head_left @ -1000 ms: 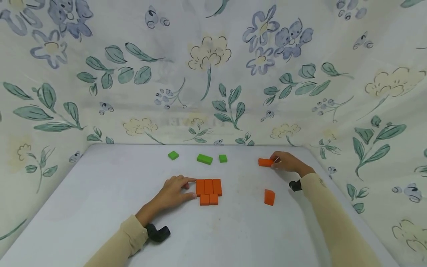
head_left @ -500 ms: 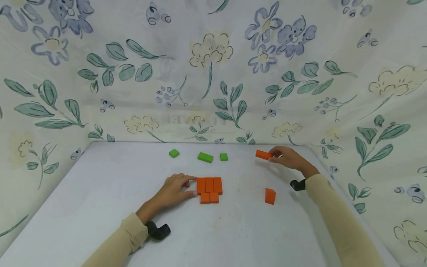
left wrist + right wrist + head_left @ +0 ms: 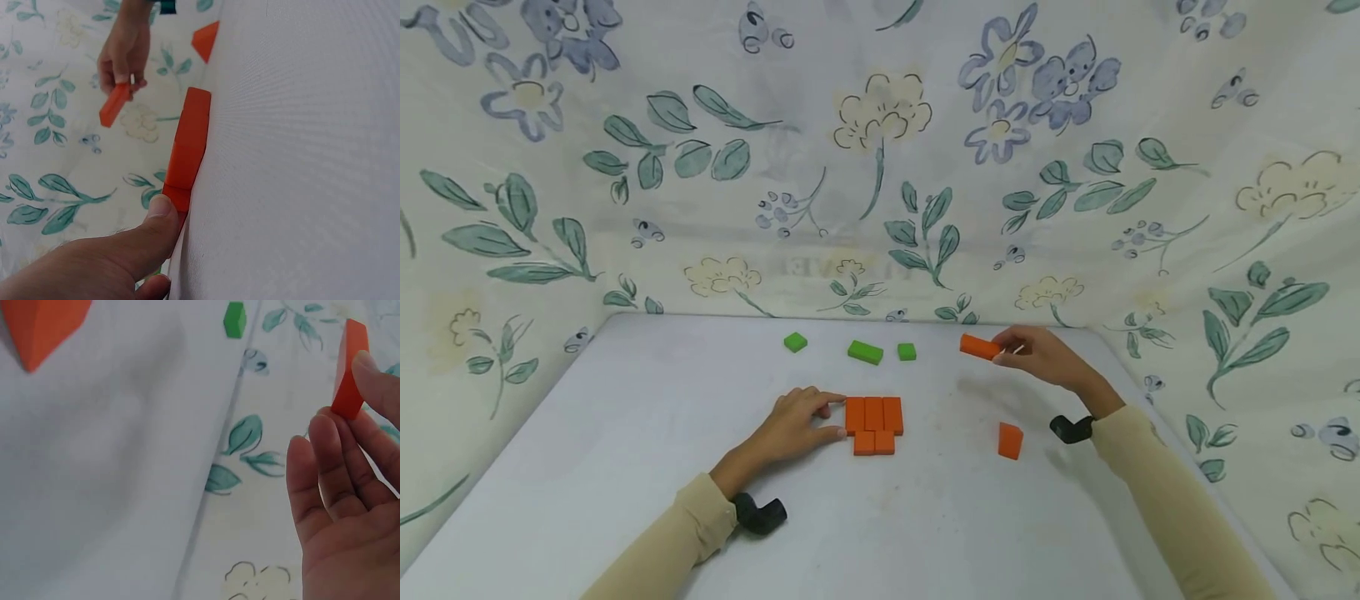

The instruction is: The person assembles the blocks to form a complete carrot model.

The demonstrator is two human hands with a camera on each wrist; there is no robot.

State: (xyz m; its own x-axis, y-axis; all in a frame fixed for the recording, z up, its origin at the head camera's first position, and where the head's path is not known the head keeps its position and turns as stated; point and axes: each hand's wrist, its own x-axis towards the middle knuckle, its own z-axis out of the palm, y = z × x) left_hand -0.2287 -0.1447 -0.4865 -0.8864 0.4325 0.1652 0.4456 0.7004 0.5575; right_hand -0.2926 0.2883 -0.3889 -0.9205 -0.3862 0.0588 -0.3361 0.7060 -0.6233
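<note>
My right hand (image 3: 1037,354) pinches a rectangular orange block (image 3: 979,347) by one end, up off the table, with its shadow below. In the right wrist view the thumb lies on the raised block (image 3: 351,369), with fingertips at its lower end. My left hand (image 3: 797,425) rests beside a flat group of orange blocks (image 3: 874,415), three longer ones over two shorter ones. Its index finger and thumb reach the group's left side. The left wrist view has the thumb (image 3: 161,209) against the near end of these blocks.
Three green blocks lie along the back: a small one (image 3: 795,342), a longer one (image 3: 865,352) and a square one (image 3: 907,352). A separate orange block with a slanted edge (image 3: 1011,441) lies right of the group. A flowered cloth (image 3: 880,208) stands behind the white table (image 3: 925,533).
My right hand has lifted the orange block off the table and carried it left. My left hand stays by the orange group; the camera view shifts slightly.
</note>
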